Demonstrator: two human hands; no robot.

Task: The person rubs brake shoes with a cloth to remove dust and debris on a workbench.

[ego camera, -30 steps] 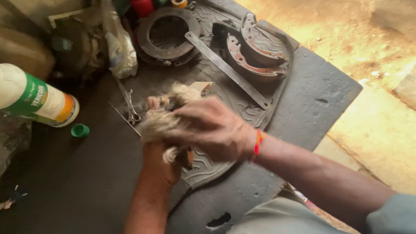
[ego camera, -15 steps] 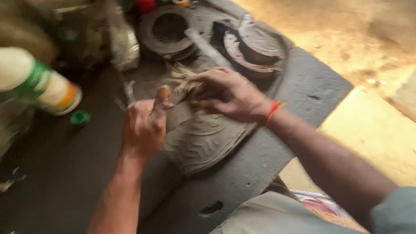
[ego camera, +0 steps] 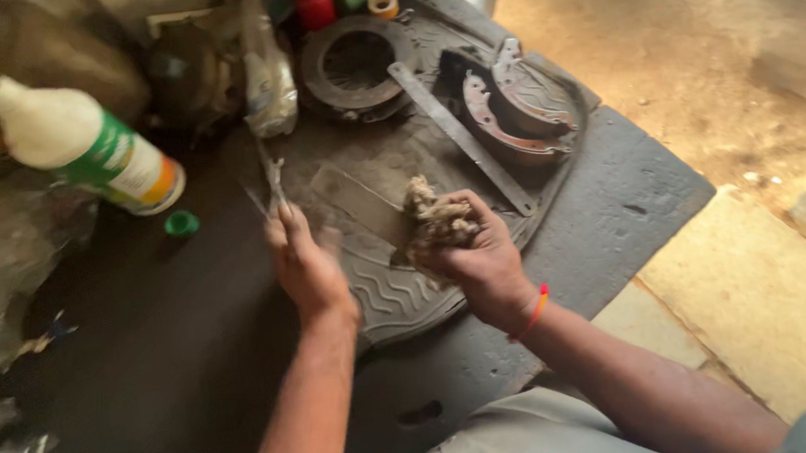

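In the middle of the frame the right hand [ego camera: 483,253] is closed around a wad of tan fibre waste [ego camera: 437,222]. The left hand [ego camera: 304,259], just to its left, reaches up toward the metal pliers [ego camera: 272,175]; its grip is blurred, so I cannot tell. Their long way runs up the frame. The round clutch plate [ego camera: 355,61] at the top holds nothing.

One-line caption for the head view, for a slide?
Right hand grips a tan wad of fibre waste; left hand reaches toward grey metal pliers on a dark rubber mat.
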